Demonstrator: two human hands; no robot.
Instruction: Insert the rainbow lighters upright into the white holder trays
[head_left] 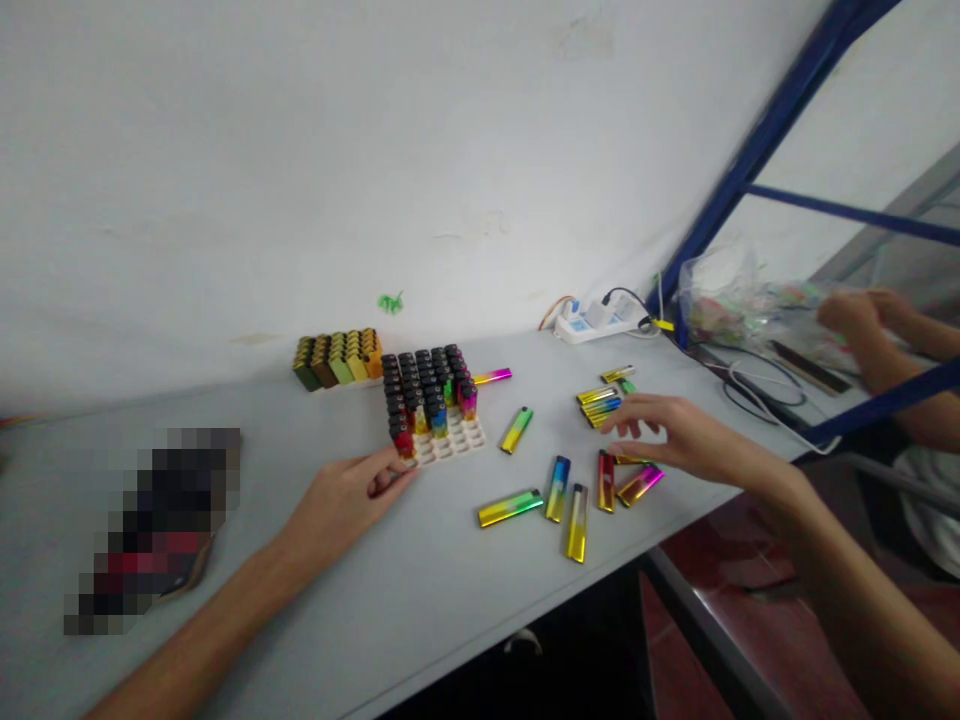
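Observation:
A white tray (459, 440) with rows of small slots holds many upright lighters (424, 385) with black tops; its front and right slots are bare. My left hand (360, 490) touches the tray's front left corner, fingers pressed together beside a red lighter (403, 440). My right hand (660, 430) hovers over loose lighters at the right, fingers apart and curved, with nothing visible in them. Under and beside it lie a red lighter (606, 482), a pink and yellow one (641, 485) and several gold ones (598, 396). Others lie scattered between the hands, including a green and yellow one (510, 508).
A second block of lighters (337, 358) stands against the wall. A power strip (604, 320) with cables sits at the back right, near a blue metal frame (720, 215). Beyond it are another person's hands (862, 320) and plastic bags (720, 290). A pixelated object (161, 530) lies left.

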